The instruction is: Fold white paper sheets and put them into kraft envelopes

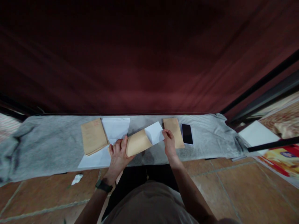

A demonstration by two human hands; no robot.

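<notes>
A brown paper envelope (139,143) lies tilted across the middle, held at its left end by my left hand (119,154), whose fingers wrap its edge. From the envelope's right end sticks out a folded white sheet of paper (154,132). My right hand (169,141) pinches the sheet's outer edge between thumb and fingers. How far the paper reaches inside the envelope is hidden. Left of my left hand a stack of brown envelopes (93,137) rests partly on white sheets (116,127). Just behind my right hand lies another brown envelope (175,132).
A grey cloth (210,137) covers the long narrow surface, against a dark red panel (149,77). A phone (187,134) lies right of the envelopes. Below is a tiled floor (224,186) with a scrap of white paper (77,179). A colourful printed package (283,158) is at far right.
</notes>
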